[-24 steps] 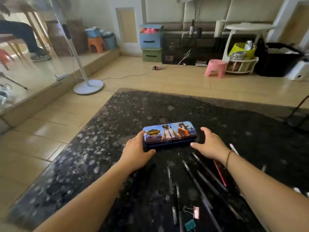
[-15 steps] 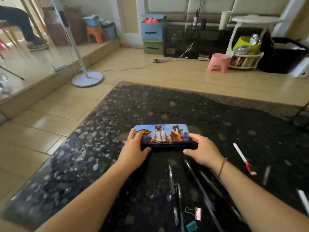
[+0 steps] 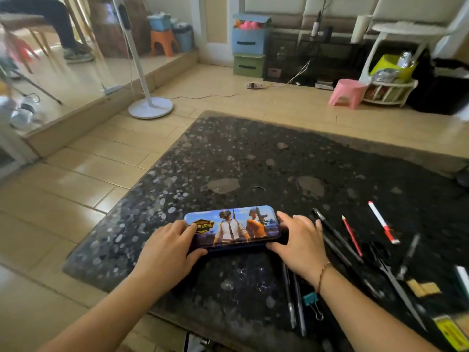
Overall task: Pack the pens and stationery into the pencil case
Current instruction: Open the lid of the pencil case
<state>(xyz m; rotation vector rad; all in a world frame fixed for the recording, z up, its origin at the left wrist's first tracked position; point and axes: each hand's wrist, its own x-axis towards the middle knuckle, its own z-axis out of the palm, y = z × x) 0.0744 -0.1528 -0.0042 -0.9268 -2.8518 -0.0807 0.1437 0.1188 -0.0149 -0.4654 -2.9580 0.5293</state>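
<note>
A blue tin pencil case [image 3: 232,228] with a printed lid lies closed on the black speckled table [image 3: 253,161]. My left hand [image 3: 166,250] grips its left end, thumb at the front edge and fingers on the lid. My right hand [image 3: 299,243] grips the right end the same way. To the right lie several black pens [image 3: 335,235], a red pencil [image 3: 352,235], a white and red pen [image 3: 383,222] and black scissors [image 3: 390,273]. Two more pens [image 3: 294,301] and a teal binder clip [image 3: 311,299] lie under my right forearm.
Small tan erasers [image 3: 423,288] and a yellow item [image 3: 450,331] sit near the table's right edge. Beyond the table are a tiled floor, a white fan stand [image 3: 149,107], a pink stool [image 3: 347,92] and storage boxes [image 3: 250,44].
Both hands have closed in on the case's ends and now hold it. The camera has swung left, so the case and pens sit further right and lower in view.
</note>
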